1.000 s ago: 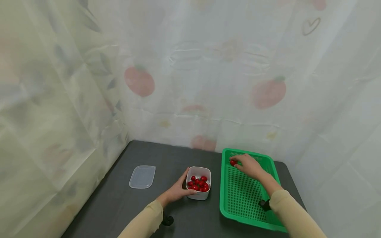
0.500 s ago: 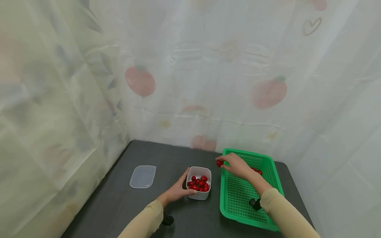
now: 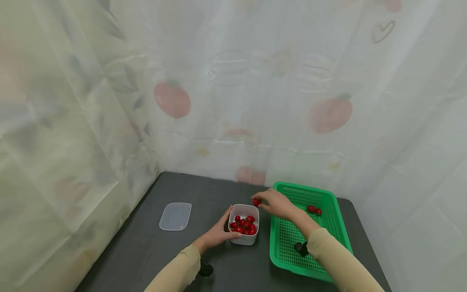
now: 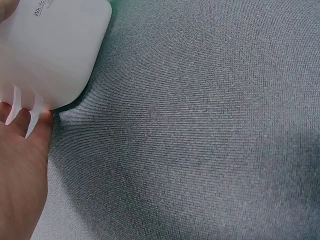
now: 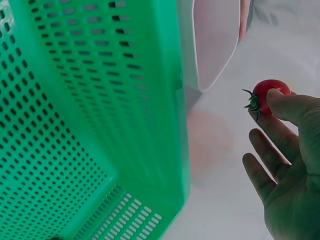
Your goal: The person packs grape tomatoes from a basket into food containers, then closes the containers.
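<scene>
Between thumb and fingertips my right hand pinches a cherry tomato, red with a green stem top. In the head view it is just beyond the back right corner of a square white plastic container. Several cherry tomatoes lie inside that container. My left hand grips the container from its left, thumb on the near side and fingers toward the far side. In the left wrist view, the fingers of this hand lie along the container's wall.
A green perforated basket stands on the right of the dark table, with two cherry tomatoes near its back. A clear square lid lies flat at the left. Printed curtains hang behind the table and along its sides.
My right hand has moved left, carrying the cherry tomato out of the basket toward the container. Two tomatoes in the basket have come into sight. My left hand stays in place.
</scene>
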`<action>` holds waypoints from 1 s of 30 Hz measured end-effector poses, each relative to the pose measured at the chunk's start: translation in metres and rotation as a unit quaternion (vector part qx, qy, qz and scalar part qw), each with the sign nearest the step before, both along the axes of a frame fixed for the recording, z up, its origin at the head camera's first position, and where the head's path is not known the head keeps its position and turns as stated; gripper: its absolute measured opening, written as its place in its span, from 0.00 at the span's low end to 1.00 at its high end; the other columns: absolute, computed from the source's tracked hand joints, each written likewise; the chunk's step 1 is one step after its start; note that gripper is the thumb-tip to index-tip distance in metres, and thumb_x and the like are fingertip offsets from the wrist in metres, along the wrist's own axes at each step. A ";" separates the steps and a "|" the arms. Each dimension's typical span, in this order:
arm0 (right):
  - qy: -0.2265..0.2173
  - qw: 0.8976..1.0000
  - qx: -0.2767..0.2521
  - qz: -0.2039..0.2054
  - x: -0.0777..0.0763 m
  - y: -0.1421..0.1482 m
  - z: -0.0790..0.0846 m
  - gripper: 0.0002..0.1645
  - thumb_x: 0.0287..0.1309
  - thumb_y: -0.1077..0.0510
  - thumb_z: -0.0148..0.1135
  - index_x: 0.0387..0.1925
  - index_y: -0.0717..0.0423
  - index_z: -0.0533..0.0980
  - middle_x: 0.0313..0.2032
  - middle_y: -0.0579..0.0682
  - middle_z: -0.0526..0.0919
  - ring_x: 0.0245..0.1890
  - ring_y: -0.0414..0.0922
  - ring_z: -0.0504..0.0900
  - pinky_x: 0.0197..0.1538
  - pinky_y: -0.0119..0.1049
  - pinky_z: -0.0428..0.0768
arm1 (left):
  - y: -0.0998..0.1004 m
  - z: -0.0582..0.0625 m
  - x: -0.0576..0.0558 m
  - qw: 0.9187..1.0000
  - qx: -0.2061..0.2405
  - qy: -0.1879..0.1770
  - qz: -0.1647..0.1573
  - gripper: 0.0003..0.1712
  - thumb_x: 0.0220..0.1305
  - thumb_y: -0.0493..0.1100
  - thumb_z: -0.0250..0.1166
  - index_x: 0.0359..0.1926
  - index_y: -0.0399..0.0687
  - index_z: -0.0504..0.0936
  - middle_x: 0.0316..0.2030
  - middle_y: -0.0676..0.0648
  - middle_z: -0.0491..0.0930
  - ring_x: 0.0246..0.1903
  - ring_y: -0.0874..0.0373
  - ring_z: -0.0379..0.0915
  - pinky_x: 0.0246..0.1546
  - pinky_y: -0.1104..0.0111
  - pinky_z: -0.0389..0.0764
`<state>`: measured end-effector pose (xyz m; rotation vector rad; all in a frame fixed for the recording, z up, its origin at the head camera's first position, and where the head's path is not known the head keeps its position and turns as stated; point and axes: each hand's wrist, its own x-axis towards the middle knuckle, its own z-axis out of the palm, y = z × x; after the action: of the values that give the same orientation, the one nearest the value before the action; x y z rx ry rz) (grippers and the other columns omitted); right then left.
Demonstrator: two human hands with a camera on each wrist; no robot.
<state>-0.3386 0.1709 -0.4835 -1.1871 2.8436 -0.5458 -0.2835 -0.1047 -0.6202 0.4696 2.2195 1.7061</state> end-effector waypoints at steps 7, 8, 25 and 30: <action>0.000 1.000 0.011 0.018 0.000 -0.015 -0.004 0.19 0.68 0.58 0.67 0.59 0.47 0.82 0.47 0.42 0.86 0.50 0.47 0.77 0.50 0.44 0.78 | 0.000 0.001 0.001 1.000 0.007 -0.003 -0.005 0.62 0.67 0.48 0.71 0.83 0.54 0.32 0.80 0.42 0.44 0.75 0.39 0.47 0.68 0.44 0.62; 0.001 1.000 0.014 0.021 0.000 -0.017 -0.004 0.18 0.68 0.58 0.67 0.58 0.47 0.82 0.47 0.42 0.86 0.50 0.47 0.77 0.50 0.44 0.79 | 0.000 0.001 0.001 1.000 0.007 -0.002 -0.006 0.62 0.67 0.47 0.71 0.83 0.53 0.32 0.80 0.41 0.44 0.75 0.39 0.47 0.68 0.44 0.62; -0.039 0.997 0.064 0.021 0.002 -0.052 -0.013 0.16 0.68 0.57 0.66 0.56 0.49 0.84 0.46 0.43 0.87 0.48 0.46 0.77 0.49 0.43 0.80 | 0.000 0.004 0.002 1.000 0.000 -0.003 -0.011 0.62 0.68 0.48 0.70 0.83 0.54 0.31 0.80 0.42 0.42 0.76 0.40 0.46 0.69 0.44 0.60; -0.033 0.995 0.097 0.016 0.001 -0.059 -0.019 0.17 0.67 0.57 0.67 0.56 0.48 0.84 0.43 0.42 0.88 0.46 0.45 0.77 0.46 0.41 0.80 | 0.000 0.005 0.003 1.000 0.003 -0.003 -0.012 0.61 0.68 0.46 0.70 0.83 0.54 0.31 0.81 0.41 0.40 0.76 0.39 0.45 0.69 0.44 0.61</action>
<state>-0.3379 0.1123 -0.5021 -1.1550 2.7430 -0.2929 -0.2805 -0.1050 -0.6153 0.4902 2.1953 1.7009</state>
